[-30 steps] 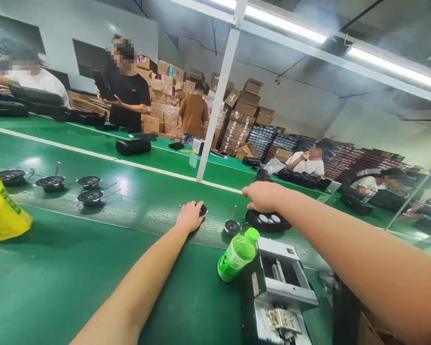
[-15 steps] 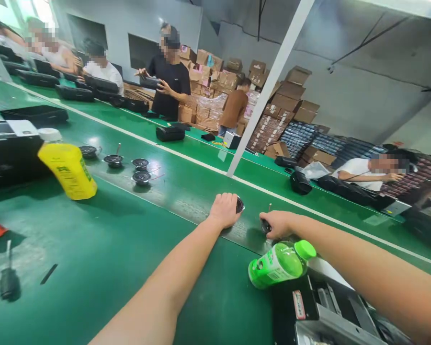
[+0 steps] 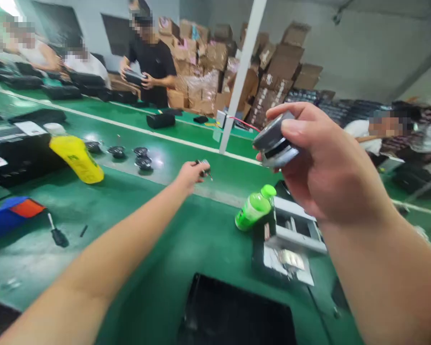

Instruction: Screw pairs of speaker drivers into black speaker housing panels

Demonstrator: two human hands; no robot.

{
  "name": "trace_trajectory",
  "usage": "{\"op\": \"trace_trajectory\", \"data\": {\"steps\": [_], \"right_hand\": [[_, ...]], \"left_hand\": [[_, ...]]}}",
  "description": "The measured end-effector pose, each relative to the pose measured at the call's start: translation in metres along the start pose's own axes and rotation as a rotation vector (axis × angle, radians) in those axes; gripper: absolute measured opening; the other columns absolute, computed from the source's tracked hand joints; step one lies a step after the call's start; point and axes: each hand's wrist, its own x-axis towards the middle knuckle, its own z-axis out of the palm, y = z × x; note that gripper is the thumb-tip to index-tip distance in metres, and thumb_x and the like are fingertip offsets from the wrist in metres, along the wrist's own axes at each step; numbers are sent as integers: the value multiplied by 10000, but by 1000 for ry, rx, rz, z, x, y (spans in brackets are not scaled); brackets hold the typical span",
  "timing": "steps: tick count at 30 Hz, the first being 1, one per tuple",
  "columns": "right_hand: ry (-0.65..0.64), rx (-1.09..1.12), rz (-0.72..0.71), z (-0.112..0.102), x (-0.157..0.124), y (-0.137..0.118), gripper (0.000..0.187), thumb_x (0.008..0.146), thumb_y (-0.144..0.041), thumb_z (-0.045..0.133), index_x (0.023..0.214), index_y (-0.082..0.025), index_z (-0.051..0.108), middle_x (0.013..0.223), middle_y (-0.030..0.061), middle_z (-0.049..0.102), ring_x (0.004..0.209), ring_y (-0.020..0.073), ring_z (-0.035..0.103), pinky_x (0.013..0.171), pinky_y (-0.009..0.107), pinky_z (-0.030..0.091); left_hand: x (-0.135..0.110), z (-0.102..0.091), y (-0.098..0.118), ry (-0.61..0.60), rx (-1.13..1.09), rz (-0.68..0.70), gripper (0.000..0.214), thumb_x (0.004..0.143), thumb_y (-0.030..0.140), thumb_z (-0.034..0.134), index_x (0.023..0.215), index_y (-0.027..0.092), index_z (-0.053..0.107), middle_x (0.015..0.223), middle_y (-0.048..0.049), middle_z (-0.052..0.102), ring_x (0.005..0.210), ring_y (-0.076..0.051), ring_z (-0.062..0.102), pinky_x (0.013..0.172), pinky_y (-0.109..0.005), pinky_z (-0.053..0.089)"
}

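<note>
My right hand (image 3: 323, 167) is raised close to the camera, its fingers closed round a small round speaker driver (image 3: 275, 142) with a red wire trailing to the left. My left hand (image 3: 190, 175) reaches out over the green belt (image 3: 104, 230) and is closed on another small speaker driver (image 3: 203, 166), lifted just off the belt. Several more black speaker drivers (image 3: 140, 158) lie on the belt further left.
A green bottle (image 3: 253, 209) leans on a grey machine (image 3: 294, 235) at right. A yellow bottle (image 3: 77, 158), a black case (image 3: 21, 153), a screwdriver (image 3: 57, 234) and a blue-orange item (image 3: 10, 215) lie left. A white post (image 3: 242, 72) stands behind. A black panel (image 3: 233, 311) sits near me. People work across the belt.
My right hand has lifted a speaker driver from the belt up toward the camera. My left hand has picked its driver off the belt. The view has tilted down and back.
</note>
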Motion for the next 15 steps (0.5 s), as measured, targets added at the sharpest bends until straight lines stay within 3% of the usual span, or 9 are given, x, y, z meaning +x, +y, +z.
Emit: {"op": "trace_trajectory", "data": {"steps": [1,2,3,4,7,11,13,15], "right_hand": [[-30,221,69,0,-34,-2,300,1015,-396,574,1265,-285,696,1001,-30,709,817,106,714,671,203,525],[-93,374,202,-2,-67,-1,305,967,-423,697,1253,-323,731,980,-32,733,817,128,734,638,203,536],[-137,455,328,-4,-98,3,390,903,-461,806,1268,-339,747,1006,-12,773,843,166,764,661,235,585],[-159,533,462,-7,-127,9,491,817,-536,898,1242,-330,763,1048,17,794,922,225,799,725,293,640],[-78,622,701,-18,-198,36,667,649,-691,977,1158,-320,757,1120,76,815,1077,329,818,817,388,694],[76,551,722,-35,-246,66,731,640,-756,948,1189,-334,712,1128,84,827,1144,319,800,877,398,691],[62,540,715,-41,-255,72,689,663,-703,961,1178,-332,692,1132,91,835,1081,304,805,797,372,685],[32,540,701,-45,-258,72,628,686,-582,990,1177,-343,680,1194,80,829,999,261,800,738,322,660]], "left_hand": [[-12,-10,1,-29,-83,-41,372,1118,446,621,1329,148,693,1331,-97,705,1170,-268,724,980,-453,641],[-24,-21,1,-35,-160,-78,357,1108,428,647,1322,146,694,1315,-90,711,1158,-282,726,973,-465,641],[-37,-31,0,-24,-227,-111,365,1179,393,472,1309,141,701,1286,-86,708,1200,-273,720,988,-460,621],[-51,-40,-1,-16,-303,-144,327,1096,423,667,1289,160,697,1297,-97,721,1150,-269,725,977,-478,635],[-105,-57,-6,12,-480,-196,211,1025,325,703,1104,133,738,1126,-48,779,1148,-258,729,1156,-513,545],[-180,-55,-13,117,-574,-281,162,894,340,757,990,210,757,1022,28,820,1266,-307,714,1286,-522,473],[-205,-49,-18,124,-545,-347,311,802,442,892,997,234,767,982,26,823,1155,-295,741,1165,-445,584],[-221,-44,-19,69,-498,-401,502,691,505,998,1052,241,768,985,3,825,1006,-264,760,934,-356,663]]}}
